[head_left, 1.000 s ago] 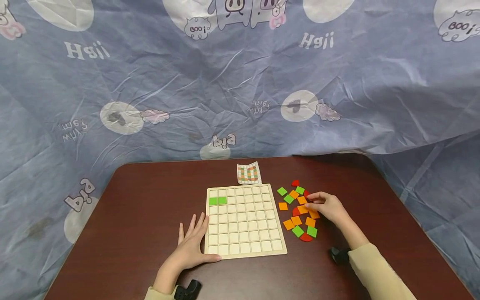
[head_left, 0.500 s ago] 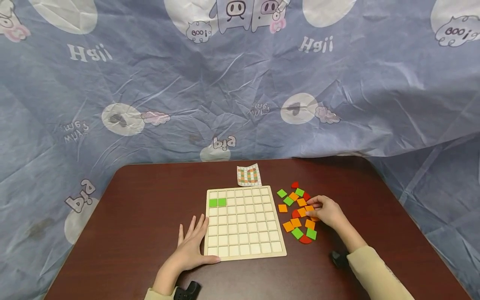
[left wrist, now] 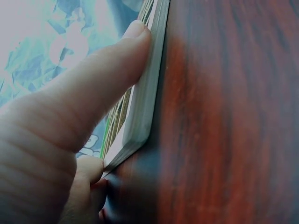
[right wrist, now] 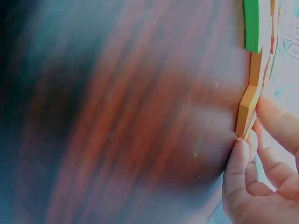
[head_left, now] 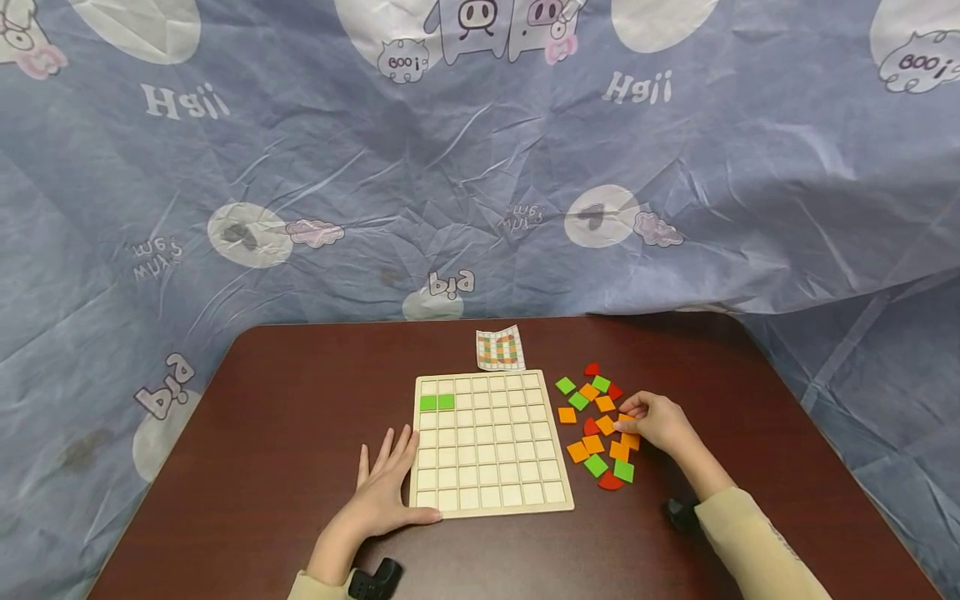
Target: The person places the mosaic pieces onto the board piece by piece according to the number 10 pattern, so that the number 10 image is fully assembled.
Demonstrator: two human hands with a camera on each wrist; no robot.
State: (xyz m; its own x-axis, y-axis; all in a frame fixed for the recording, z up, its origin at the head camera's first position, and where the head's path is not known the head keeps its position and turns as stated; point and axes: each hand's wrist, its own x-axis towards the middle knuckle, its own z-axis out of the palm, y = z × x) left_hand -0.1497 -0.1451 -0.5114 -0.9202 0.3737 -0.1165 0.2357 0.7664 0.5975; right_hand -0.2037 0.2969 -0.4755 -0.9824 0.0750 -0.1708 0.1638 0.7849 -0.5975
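Note:
My left hand (head_left: 384, 493) lies with its fingers spread at the lower left corner of a pale wooden grid board (head_left: 487, 452). Its thumb (left wrist: 112, 65) touches the near edge in the left wrist view, and its fingers reach the left edge. Two green square tiles (head_left: 446, 402) sit side by side in the board's second row, at the left. Over the loose pieces, my right hand (head_left: 662, 423) pinches an orange square tile (head_left: 626, 419) between thumb and fingers. Another orange tile (right wrist: 247, 112) lies against the fingertips in the right wrist view; part of the grip is hidden.
Loose orange tiles (head_left: 577, 452), green tiles (head_left: 596, 465) and red rounded pieces (head_left: 611, 482) lie scattered right of the board. A small printed pattern sheet (head_left: 500, 348) touches the board's far edge. A patterned cloth (head_left: 480, 167) hangs behind the dark table (head_left: 315, 375).
My right hand has drawn its fingers together around an orange tile and shifted it slightly to the right, away from its neighbour. The left hand and the board stay in place.

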